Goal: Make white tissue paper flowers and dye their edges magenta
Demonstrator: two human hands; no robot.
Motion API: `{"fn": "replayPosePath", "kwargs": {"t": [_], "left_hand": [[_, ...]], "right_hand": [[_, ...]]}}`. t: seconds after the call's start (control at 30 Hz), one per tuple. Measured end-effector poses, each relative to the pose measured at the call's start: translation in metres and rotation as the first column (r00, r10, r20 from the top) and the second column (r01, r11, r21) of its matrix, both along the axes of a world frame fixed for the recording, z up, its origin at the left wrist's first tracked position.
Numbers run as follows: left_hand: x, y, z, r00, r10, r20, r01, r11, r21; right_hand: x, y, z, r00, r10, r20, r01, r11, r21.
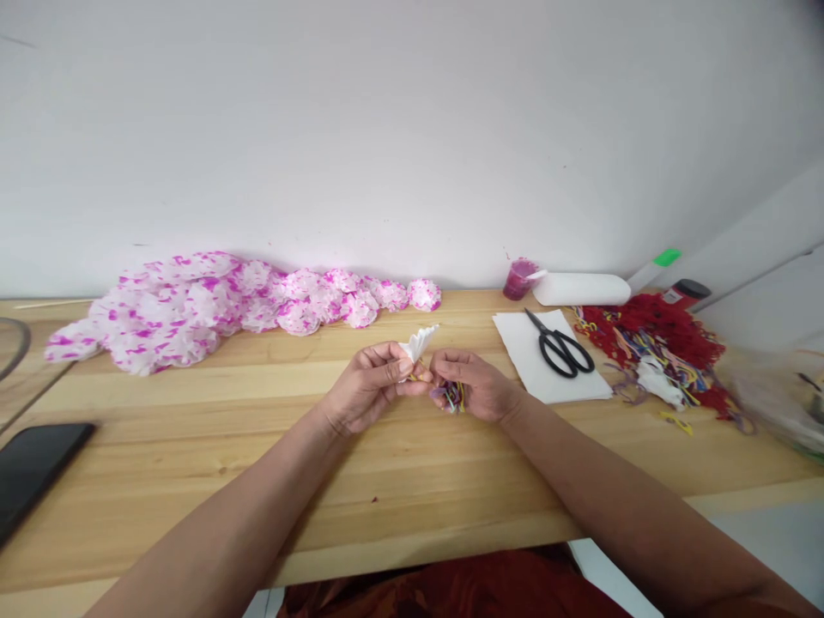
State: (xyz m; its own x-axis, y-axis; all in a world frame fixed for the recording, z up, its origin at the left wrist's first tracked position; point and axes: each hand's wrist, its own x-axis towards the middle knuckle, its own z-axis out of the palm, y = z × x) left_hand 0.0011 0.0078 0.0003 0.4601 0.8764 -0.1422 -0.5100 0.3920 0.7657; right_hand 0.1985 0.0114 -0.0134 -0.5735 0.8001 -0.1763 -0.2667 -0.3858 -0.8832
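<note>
Between the thumb and fingers of my left hand [370, 382] is a piece of pleated white paper [421, 343], fanned out at its upper end. My right hand [480, 382] is close beside it, fingers curled around a small bunch of coloured yarn strands [451, 395], purple, yellow and pale green. A yellowish strand runs between the two hands near the paper's lower end. Both hands are just above the wooden table [309, 481]. The right fingertips partly hide where the strand meets the paper.
White paper flowers with magenta spots [180, 318] lie along the wall at left. Black-handled scissors [563, 348] rest on white paper sheets [515, 339]. Behind are a cup of magenta liquid [518, 281] and a white bottle [583, 289]. Red and multicoloured yarn [663, 335] is heaped right; a phone [42, 468] lies left.
</note>
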Motion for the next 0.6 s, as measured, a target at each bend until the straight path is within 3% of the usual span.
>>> {"fn": "replayPosePath", "kwargs": {"t": [0.13, 0.3, 0.4, 0.53, 0.6], "left_hand": [[0.003, -0.005, 0.000, 0.992, -0.116, -0.045, 0.119, 0.990, 0.078], [0.003, -0.005, -0.002, 0.935, -0.175, -0.308, 0.244, 0.948, 0.205], [-0.001, -0.001, -0.003, 0.921, -0.129, -0.368, 0.223, 0.948, 0.226], [-0.006, 0.007, -0.005, 0.937, -0.042, -0.346, 0.126, 0.966, 0.225], [-0.008, 0.009, -0.005, 0.950, 0.001, -0.312, 0.066, 0.976, 0.206]], "right_hand": [[-0.001, 0.000, -0.002, 1.000, 0.014, 0.023, -0.014, 1.000, -0.004], [0.007, 0.007, -0.002, 0.988, -0.002, 0.156, 0.006, 1.000, -0.026], [0.022, 0.016, 0.005, 0.977, -0.084, 0.195, 0.082, 0.996, 0.017], [0.052, 0.031, 0.021, 0.972, -0.193, 0.130, 0.188, 0.981, 0.050], [0.066, 0.037, 0.028, 0.944, -0.312, 0.104, 0.304, 0.948, 0.091]]}}
